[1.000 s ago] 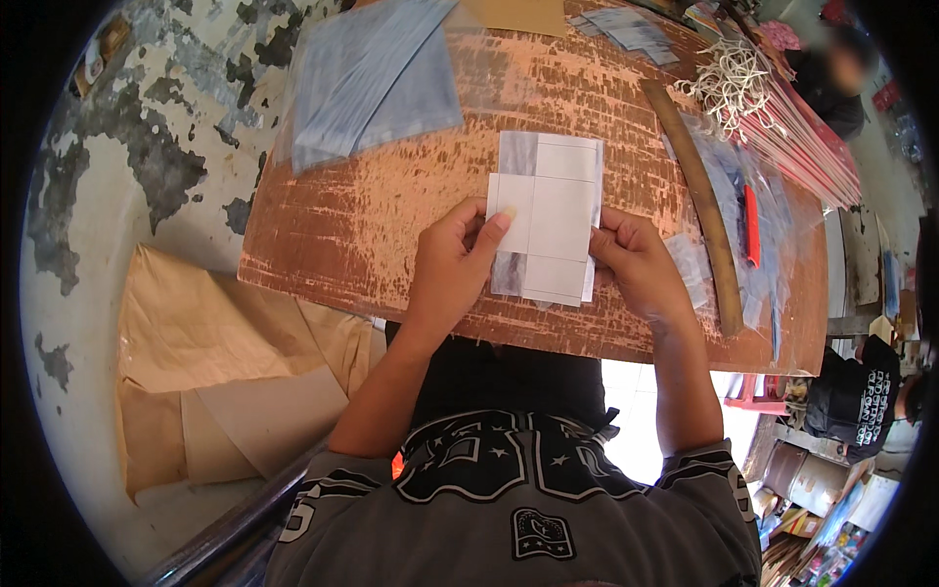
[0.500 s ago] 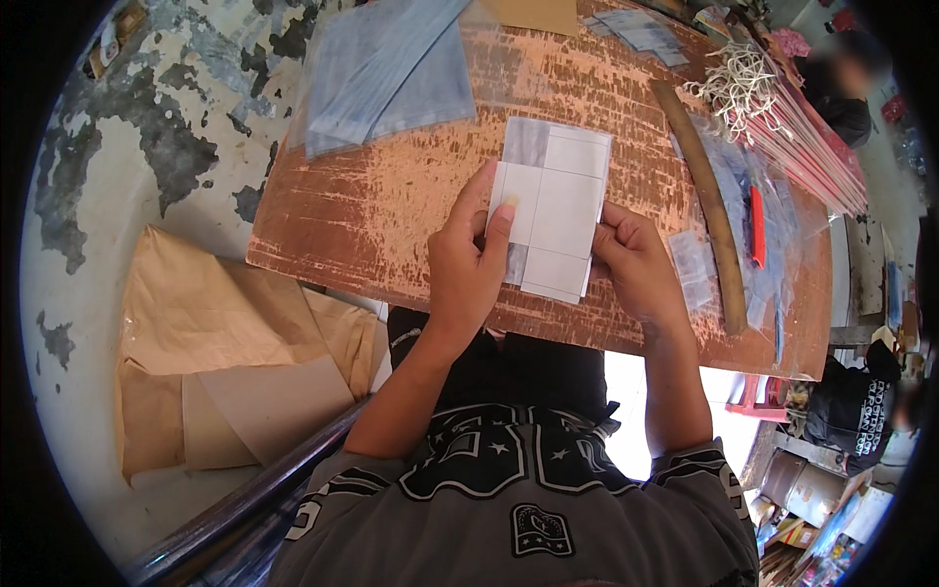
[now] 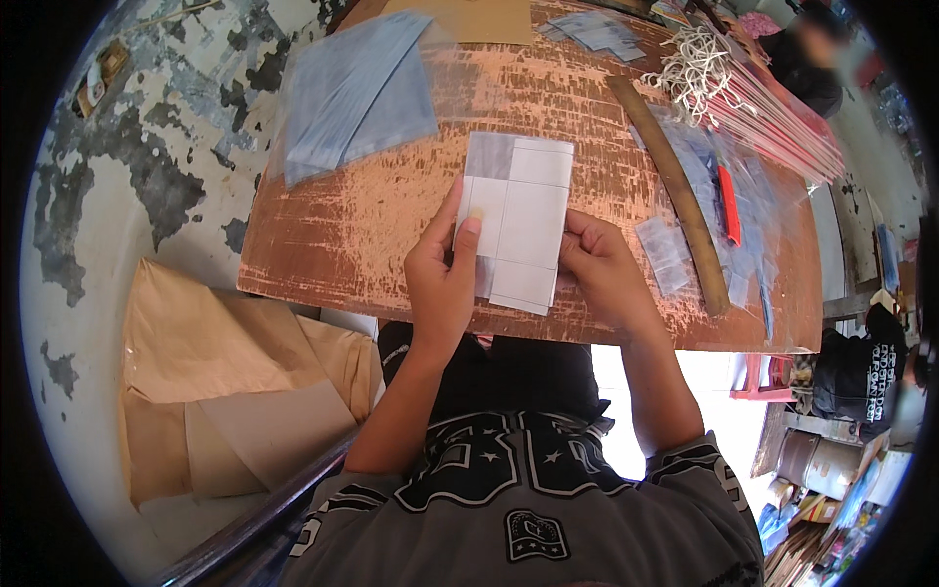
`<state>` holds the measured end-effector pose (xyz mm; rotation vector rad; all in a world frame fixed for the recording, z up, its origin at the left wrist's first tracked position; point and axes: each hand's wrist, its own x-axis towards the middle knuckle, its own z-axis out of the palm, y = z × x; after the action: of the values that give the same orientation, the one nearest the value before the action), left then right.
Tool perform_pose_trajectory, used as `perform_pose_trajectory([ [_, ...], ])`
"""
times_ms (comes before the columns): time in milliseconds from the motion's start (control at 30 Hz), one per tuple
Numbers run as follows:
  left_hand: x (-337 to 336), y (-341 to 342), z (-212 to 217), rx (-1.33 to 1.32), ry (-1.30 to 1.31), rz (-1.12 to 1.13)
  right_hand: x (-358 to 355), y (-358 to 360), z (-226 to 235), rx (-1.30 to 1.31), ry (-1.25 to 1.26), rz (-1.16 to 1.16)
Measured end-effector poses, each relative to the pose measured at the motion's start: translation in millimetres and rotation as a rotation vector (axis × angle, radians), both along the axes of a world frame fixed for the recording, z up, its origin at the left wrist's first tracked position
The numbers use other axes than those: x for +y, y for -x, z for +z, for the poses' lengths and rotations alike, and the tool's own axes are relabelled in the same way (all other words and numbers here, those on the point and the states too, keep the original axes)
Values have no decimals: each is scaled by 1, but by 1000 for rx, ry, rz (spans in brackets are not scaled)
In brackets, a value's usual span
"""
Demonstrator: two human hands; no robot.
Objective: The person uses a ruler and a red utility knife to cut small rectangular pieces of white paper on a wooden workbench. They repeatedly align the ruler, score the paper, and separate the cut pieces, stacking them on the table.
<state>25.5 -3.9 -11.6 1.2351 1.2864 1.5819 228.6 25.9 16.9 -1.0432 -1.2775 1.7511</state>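
Over the near middle of the worn wooden table [image 3: 372, 225] I hold a folded white paper sheet [image 3: 531, 210] with thin printed lines. Grey patches show at its upper left and lower left; whether they are plastic or paper I cannot tell. My left hand [image 3: 437, 279] grips the left edge, thumb flat on the front and fingers behind. At the right edge my right hand [image 3: 608, 272] is closed in a pinch, its fingertips partly hidden behind the sheet. Small clear plastic bags [image 3: 665, 256] lie just right of my right hand.
Large clear plastic sleeves [image 3: 362, 98] lie at the far left. To the right are a curved wooden strip [image 3: 675, 196], a red-handled tool [image 3: 729, 205], more plastic film and pink sticks with white strings [image 3: 763, 108]. Brown paper [image 3: 225, 362] stands left of the table. Another person [image 3: 807, 64] is beyond.
My view has shifted, so the table and sheet sit differently in the picture. Both hands keep their grip on the sheet, which looks almost the same.
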Motion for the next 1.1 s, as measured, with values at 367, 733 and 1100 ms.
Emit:
perform_pose_trajectory([
  [367,6,2,-1,-59,24,-4,10,-3,-3,-22,70,48],
  [733,9,-6,11,-29,62,67,14,3,5,-120,-6,-30],
  [1100,17,8,4,-54,-92,23,28,0,6,-174,-429,-40],
])
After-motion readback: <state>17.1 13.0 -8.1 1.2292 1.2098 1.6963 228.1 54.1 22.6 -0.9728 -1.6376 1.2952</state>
